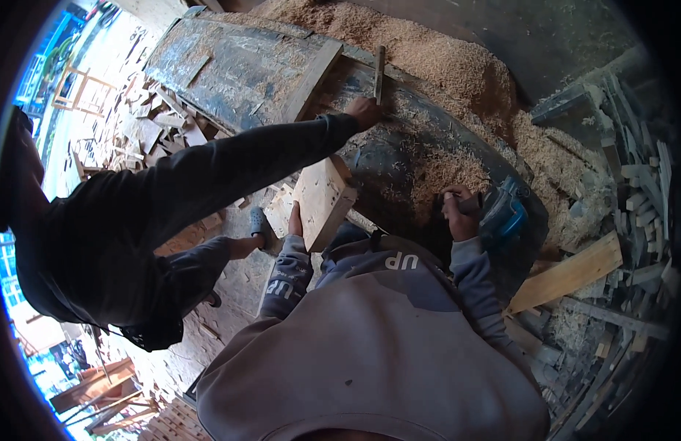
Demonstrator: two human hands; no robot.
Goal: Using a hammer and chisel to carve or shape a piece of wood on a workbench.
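My left hand (295,220) is closed on the side of a thick pale wooden board (324,198), which stands tilted at the near edge of the worktable. On the right, my right hand (460,212) wraps round the dark handle of a blue electric planer (505,212). The planer rests on the dark worktable (384,158) among wood shavings. Across from me, a co-worker's hand (364,112) reaches onto the table and touches a narrow wooden stick (380,73).
A co-worker in dark clothes (112,228) stands at the left, one arm stretched over the table. Shavings (458,66) are heaped along the far side. A plank (572,272) and stacked offcuts (642,198) lie at the right. Scrap wood (160,128) covers the floor at the left.
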